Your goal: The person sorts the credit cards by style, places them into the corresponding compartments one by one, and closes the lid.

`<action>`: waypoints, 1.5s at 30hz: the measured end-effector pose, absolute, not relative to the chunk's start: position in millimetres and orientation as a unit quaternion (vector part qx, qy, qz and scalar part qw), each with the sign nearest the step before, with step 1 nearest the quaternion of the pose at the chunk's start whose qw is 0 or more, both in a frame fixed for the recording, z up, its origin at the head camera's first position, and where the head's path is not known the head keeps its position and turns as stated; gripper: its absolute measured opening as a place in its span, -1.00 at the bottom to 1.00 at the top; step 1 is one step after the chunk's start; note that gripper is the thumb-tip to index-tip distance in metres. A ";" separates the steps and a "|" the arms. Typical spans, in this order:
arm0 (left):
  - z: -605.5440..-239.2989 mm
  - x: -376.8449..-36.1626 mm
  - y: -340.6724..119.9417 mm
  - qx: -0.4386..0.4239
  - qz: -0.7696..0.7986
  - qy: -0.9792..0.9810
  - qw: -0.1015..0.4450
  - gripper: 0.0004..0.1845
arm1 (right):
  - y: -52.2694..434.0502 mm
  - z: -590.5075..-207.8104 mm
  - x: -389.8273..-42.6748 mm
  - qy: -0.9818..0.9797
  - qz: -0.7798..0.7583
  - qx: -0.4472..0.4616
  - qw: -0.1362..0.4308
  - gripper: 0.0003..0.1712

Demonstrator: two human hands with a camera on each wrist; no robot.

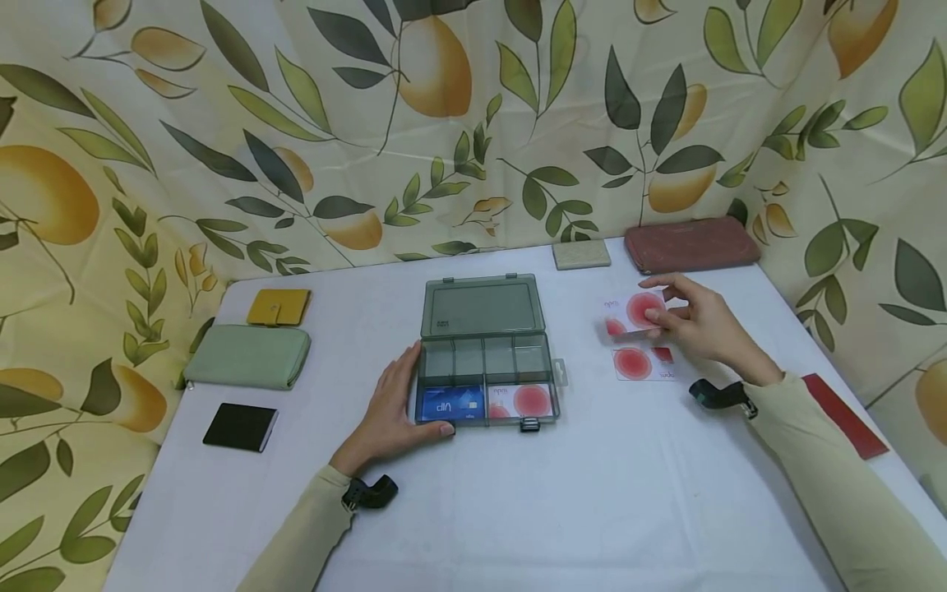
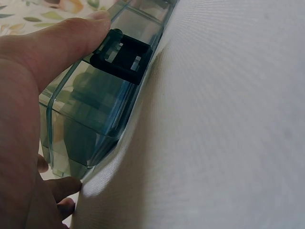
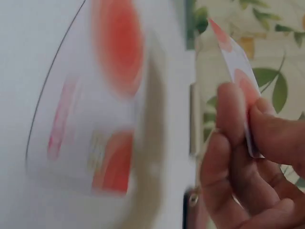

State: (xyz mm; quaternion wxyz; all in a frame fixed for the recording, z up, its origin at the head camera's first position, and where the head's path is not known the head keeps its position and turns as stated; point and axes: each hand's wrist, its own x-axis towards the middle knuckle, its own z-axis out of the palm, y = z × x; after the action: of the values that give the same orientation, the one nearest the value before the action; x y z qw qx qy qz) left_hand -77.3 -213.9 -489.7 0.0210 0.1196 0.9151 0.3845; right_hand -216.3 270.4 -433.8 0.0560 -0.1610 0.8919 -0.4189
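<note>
White cloth covers the table (image 1: 518,510), with a leaf-and-lemon curtain behind it. At centre frame sits an open grey plastic compartment box (image 1: 484,353), lid tilted back. Its front row already holds a blue VIP card (image 1: 450,404) and a red-dotted card (image 1: 520,400); the four small back cells look empty. The left hand (image 1: 392,411) lies against the box's left front corner, fingers fairly straight, thumb along the front wall, steadying it. At right of centre, the right hand (image 1: 699,325) pinches a white card with red circles (image 1: 632,315) between thumb and fingertips, lifted above another such card (image 1: 642,363) flat on the cloth. So two cards appear stowed, one is in hand, one waits.
</note>
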 end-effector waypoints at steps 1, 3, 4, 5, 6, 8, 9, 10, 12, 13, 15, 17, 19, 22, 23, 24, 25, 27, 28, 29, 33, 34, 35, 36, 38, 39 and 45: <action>-490.0 -77.4 -213.8 0.120 0.385 0.915 0.020 0.48 | 267.3 -430.8 -213.8 0.887 -0.433 -0.150 0.061 -0.45; -490.3 -77.4 -213.7 0.121 0.386 0.914 0.018 0.48 | 260.0 -424.6 -207.8 0.874 -0.463 -0.127 0.080 -0.41; -490.5 -77.3 -213.8 0.121 0.387 0.914 0.017 0.48 | 255.5 -422.2 -204.7 0.860 -0.487 -0.119 0.092 -0.37; -490.5 -77.1 -213.8 0.120 0.388 0.914 0.018 0.48 | 250.9 -420.1 -201.4 0.849 -0.505 -0.119 0.103 -0.33; -490.5 -77.0 -213.9 0.119 0.388 0.914 0.018 0.48 | 246.4 -418.9 -198.3 0.836 -0.521 -0.127 0.114 -0.29; -491.4 -77.1 -214.3 0.119 0.387 0.914 0.019 0.48 | 236.3 -418.4 -191.7 0.808 -0.552 -0.155 0.135 -0.25; -491.7 -77.0 -214.5 0.118 0.386 0.915 0.019 0.48 | 231.1 -419.4 -188.7 0.794 -0.564 -0.173 0.145 -0.23; -491.9 -77.1 -214.6 0.118 0.386 0.915 0.020 0.47 | 225.9 -420.7 -185.8 0.782 -0.572 -0.191 0.153 -0.23; -492.3 -77.3 -214.8 0.117 0.385 0.915 0.020 0.47 | 215.6 -423.9 -180.0 0.774 -0.570 -0.226 0.155 -0.23; -492.5 -77.4 -214.8 0.117 0.385 0.915 0.020 0.47 | 210.3 -425.7 -177.1 0.775 -0.565 -0.238 0.151 -0.23; -492.3 -77.4 -214.8 0.115 0.385 0.916 0.022 0.47 | 199.8 -429.7 -172.3 0.784 -0.545 -0.266 0.130 -0.21; -492.1 -77.2 -215.1 0.113 0.383 0.916 0.022 0.46 | 189.1 -433.3 -168.1 0.797 -0.521 -0.287 0.108 -0.19; -492.1 -77.2 -215.3 0.113 0.382 0.917 0.023 0.46 | 178.6 -436.9 -164.5 0.806 -0.498 -0.306 0.092 -0.17; -491.7 -77.1 -215.6 0.113 0.380 0.918 0.024 0.44 | 162.9 -441.8 -158.7 0.812 -0.474 -0.330 0.086 -0.16; -491.3 -77.1 -215.6 0.113 0.380 0.918 0.025 0.44 | 158.0 -443.7 -156.9 0.817 -0.460 -0.339 0.082 -0.16; -491.2 -77.2 -215.8 0.112 0.381 0.918 0.026 0.44 | 153.5 -445.8 -155.1 0.822 -0.443 -0.348 0.077 -0.15; -490.8 -77.1 -215.8 0.112 0.381 0.918 0.026 0.44 | 149.8 -447.8 -153.4 0.827 -0.429 -0.357 0.071 -0.13; -490.0 -77.1 -215.8 0.112 0.381 0.917 0.028 0.45 | 145.6 -450.7 -151.8 0.835 -0.403 -0.369 0.058 -0.05; -489.6 -77.2 -215.6 0.112 0.380 0.918 0.029 0.45 | 145.4 -451.5 -151.9 0.839 -0.394 -0.372 0.050 0.00; -489.3 -77.3 -215.4 0.111 0.380 0.918 0.030 0.45 | 146.8 -451.7 -152.9 0.842 -0.387 -0.374 0.041 0.03; -489.0 -77.4 -214.6 0.111 0.378 0.919 0.033 0.45 | 167.2 -444.8 -162.2 0.852 -0.389 -0.349 0.020 0.05; -488.9 -77.5 -213.9 0.110 0.377 0.919 0.034 0.45 | 175.9 -441.5 -165.1 0.859 -0.386 -0.336 0.018 0.03; -489.0 -77.7 -213.6 0.110 0.378 0.919 0.032 0.46 | 185.5 -438.6 -168.2 0.867 -0.380 -0.321 0.019 0.00; -489.1 -77.8 -213.3 0.111 0.378 0.919 0.031 0.46 | 195.5 -435.7 -171.2 0.877 -0.370 -0.305 0.021 -0.03; -488.9 -77.8 -213.2 0.115 0.378 0.918 0.025 0.46 | 216.2 -430.9 -176.9 0.898 -0.344 -0.271 0.033 -0.10; -488.6 -77.7 -213.1 0.116 0.378 0.918 0.023 0.46 | 226.2 -429.1 -179.2 0.909 -0.329 -0.253 0.042 -0.13; -486.8 -76.8 -212.6 0.119 0.379 0.917 0.022 0.44 | 271.0 -435.2 -188.2 0.943 -0.264 -0.182 0.088 -0.18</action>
State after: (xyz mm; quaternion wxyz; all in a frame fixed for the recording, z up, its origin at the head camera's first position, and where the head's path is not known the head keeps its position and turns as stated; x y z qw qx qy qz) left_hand -76.8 -212.6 -486.8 0.0221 0.1192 0.9174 0.3790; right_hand -188.2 271.0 -435.2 0.0883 -0.1823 0.9429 -0.2644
